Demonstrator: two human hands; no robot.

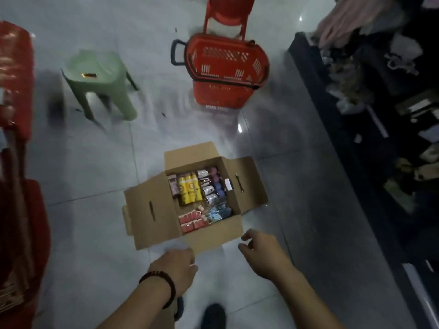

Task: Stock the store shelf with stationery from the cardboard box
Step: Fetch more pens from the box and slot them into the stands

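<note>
Shoe [213,315]: dark toe planted on the floor [95,162] behind both hands, probably for standing over the work
Left hand [177,264]: empty, fingers loosely curled downward, poised just short of the near flap; beaded bracelet [161,284] on the wrist
Right hand [261,249]: empty too, thumb and fingers apart in a relaxed curl, near the box's right front corner (likely set to reach in or steady the box)
Cardboard box [152,217]: on the floor directly ahead, all four flaps folded outward so the contents lie exposed from above
Stationery: packed tight inside the box in rows, none out yet; red packs [191,220] nearest, blue packs [217,213] beside them, yellow tubes [190,189] further in, darker items along the right wall too blurred to name
Green stool [99,77]: well beyond the box to the left, perhaps for sitting while working low
Red basket [225,65]: upright beyond the box, handle down across the rim, nothing visible inside
Store shelf [356,138]: dark unit along the right side, goods on it blurred; near enough to the box for short carries
</note>
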